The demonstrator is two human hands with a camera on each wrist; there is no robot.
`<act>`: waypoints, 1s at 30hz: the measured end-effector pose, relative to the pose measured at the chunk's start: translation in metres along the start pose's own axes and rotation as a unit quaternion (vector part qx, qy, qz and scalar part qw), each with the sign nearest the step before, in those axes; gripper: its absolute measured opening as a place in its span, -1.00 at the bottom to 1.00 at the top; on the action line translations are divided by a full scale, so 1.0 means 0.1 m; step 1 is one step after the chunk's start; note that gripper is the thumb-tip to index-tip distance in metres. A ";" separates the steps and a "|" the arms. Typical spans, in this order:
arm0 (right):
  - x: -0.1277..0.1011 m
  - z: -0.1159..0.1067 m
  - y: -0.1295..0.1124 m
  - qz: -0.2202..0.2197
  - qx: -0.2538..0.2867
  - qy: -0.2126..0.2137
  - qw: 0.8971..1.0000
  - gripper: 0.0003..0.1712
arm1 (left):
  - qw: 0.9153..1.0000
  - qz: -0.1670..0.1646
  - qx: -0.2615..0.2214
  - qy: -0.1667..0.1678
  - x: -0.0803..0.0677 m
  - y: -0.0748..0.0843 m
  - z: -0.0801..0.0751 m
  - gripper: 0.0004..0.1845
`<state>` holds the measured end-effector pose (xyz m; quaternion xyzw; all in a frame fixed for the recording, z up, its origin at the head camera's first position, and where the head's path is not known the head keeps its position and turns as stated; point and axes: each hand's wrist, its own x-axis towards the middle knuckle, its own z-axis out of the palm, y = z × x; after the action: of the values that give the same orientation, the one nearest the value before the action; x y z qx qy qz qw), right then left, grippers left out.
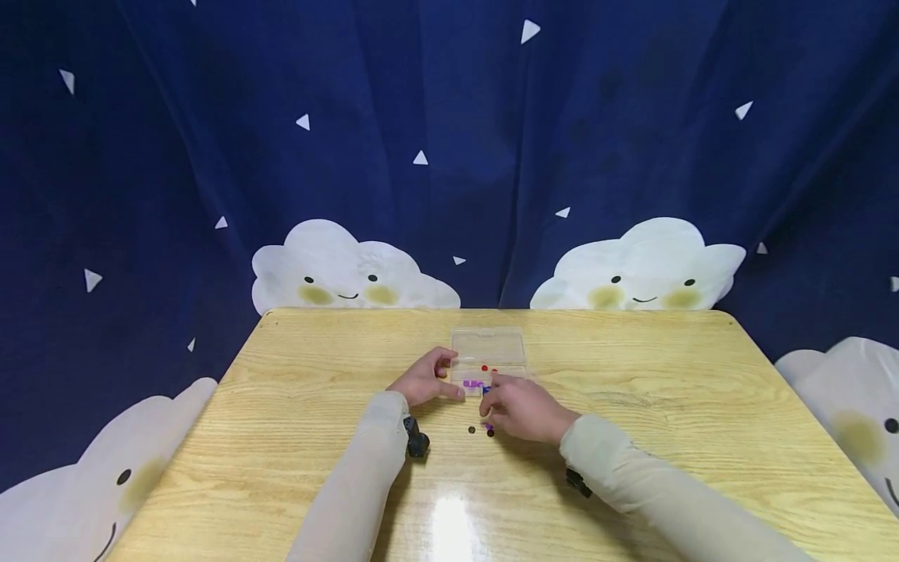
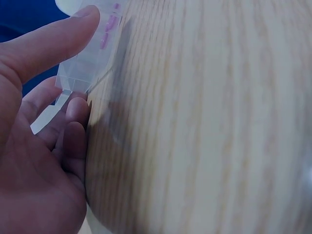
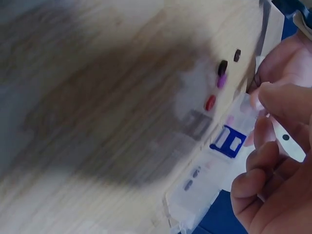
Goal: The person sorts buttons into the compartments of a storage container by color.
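- A clear plastic box (image 1: pixel 488 361) is placed on the wooden table (image 1: pixel 295 406), nearer the far edge than the near edge, roughly midway between the side edges.
- Broad bare tabletop is left on both sides of the box and between the box and the near edge.
- The lid of the box is laid open toward the far edge; purple and red beads (image 1: pixel 472 383) are seen inside the compartments.
- The left hand (image 1: pixel 424 377) is set against the left end of the box; in the left wrist view the thumb (image 2: pixel 53 41) is pressed on top of the box (image 2: pixel 85 66) and the fingers are curled beneath its corner, so the box is gripped.
- The right hand (image 1: pixel 523 407) is held at the near right corner of the box, fingers curled with the fingertips at the box (image 3: pixel 222 156); whether a bead is pinched cannot be told.
- Loose beads (image 1: pixel 485 428) are scattered on the table just near of the box, beside the right hand; dark, purple and red ones (image 3: pixel 220 78) are seen in the right wrist view.
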<state>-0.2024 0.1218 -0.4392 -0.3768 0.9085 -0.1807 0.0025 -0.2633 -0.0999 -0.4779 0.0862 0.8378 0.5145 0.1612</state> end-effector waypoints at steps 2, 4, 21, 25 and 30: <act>0.01 0.02 -0.02 0.002 0.002 -0.006 1.000 -0.94 | 1.000 0.000 0.001 -0.002 0.00 0.00 0.00 -0.21; 0.02 0.05 -0.03 0.000 0.000 -0.012 1.000 -0.94 | 1.000 -0.001 0.003 -0.003 0.00 0.00 -0.01 -0.22; 0.14 0.27 -0.06 -0.023 -0.027 -0.004 0.999 -0.90 | 1.000 -0.001 0.012 0.003 0.02 -0.01 0.00 -0.22; 0.17 0.27 -0.07 -0.029 -0.033 -0.004 0.999 -0.88 | 1.000 0.001 0.014 0.004 0.04 -0.03 0.00 -0.21; 0.19 0.27 -0.06 -0.031 -0.041 -0.014 0.999 -0.88 | 1.000 0.007 0.013 0.002 0.06 -0.06 -0.01 -0.21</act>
<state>-0.2082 0.0960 -0.4597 -0.4070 0.9029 -0.1382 -0.0055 -0.2693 -0.1017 -0.4835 0.0930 0.8442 0.5048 0.1548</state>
